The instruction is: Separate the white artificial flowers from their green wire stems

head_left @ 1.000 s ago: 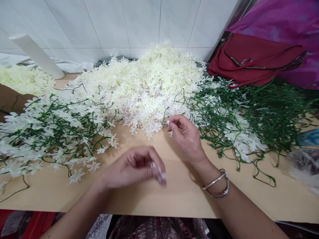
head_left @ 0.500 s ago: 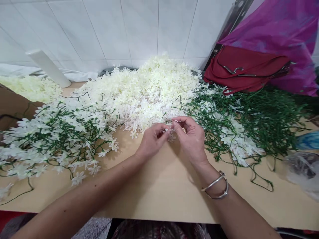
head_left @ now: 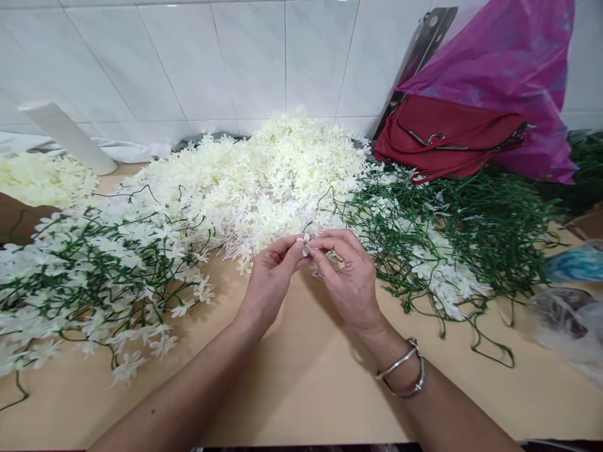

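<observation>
My left hand and my right hand meet over the wooden table, fingertips pinched together on a small white artificial flower. Both hands sit at the near edge of a big heap of loose cream-white flower heads. A silver bangle circles my right wrist. To the left lie green stems with white flowers attached. To the right is a tangle of mostly bare green stems.
A red handbag rests against a purple plastic sheet at the back right. A white tube leans at the back left by a tiled wall. Clear plastic bags lie at the right edge.
My left hand came up from near the table's front edge to meet my right hand at the heap. Both now pinch one small flower, and the view has shifted slightly.
</observation>
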`<state>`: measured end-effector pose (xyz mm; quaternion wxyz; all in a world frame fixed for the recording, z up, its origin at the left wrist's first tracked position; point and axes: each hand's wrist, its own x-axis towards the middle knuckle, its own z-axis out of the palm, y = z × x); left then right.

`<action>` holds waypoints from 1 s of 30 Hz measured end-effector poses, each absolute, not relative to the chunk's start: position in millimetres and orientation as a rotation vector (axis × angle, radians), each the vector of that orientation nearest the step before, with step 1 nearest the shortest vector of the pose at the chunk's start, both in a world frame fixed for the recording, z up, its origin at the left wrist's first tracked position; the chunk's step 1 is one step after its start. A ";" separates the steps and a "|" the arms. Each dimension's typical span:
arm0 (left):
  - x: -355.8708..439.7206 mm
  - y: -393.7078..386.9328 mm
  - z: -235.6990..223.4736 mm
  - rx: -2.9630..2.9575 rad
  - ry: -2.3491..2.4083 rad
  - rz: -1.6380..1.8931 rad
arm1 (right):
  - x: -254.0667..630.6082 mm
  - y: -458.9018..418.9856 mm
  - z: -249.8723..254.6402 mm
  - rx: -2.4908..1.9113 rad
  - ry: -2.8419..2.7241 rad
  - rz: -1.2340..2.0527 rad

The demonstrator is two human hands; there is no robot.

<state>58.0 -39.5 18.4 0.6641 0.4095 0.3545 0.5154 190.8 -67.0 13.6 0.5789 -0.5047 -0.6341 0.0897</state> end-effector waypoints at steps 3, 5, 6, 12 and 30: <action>57.3 -40.1 16.7 0.915 0.795 1.137 | 192.4 -65.5 11.5 -1.224 -1.473 0.194; 56.9 -40.8 14.8 0.887 0.777 1.118 | 192.8 -65.0 10.2 -1.235 -1.468 0.183; 56.7 -41.3 14.0 0.871 0.767 1.104 | 192.8 -64.9 9.6 -1.238 -1.468 0.173; 54.7 -44.1 16.2 0.879 0.767 1.007 | 192.6 -64.6 4.9 -1.257 -1.554 0.025; 48.1 -47.3 8.3 1.817 0.923 1.178 | 198.5 -62.9 11.4 -1.194 -1.242 0.555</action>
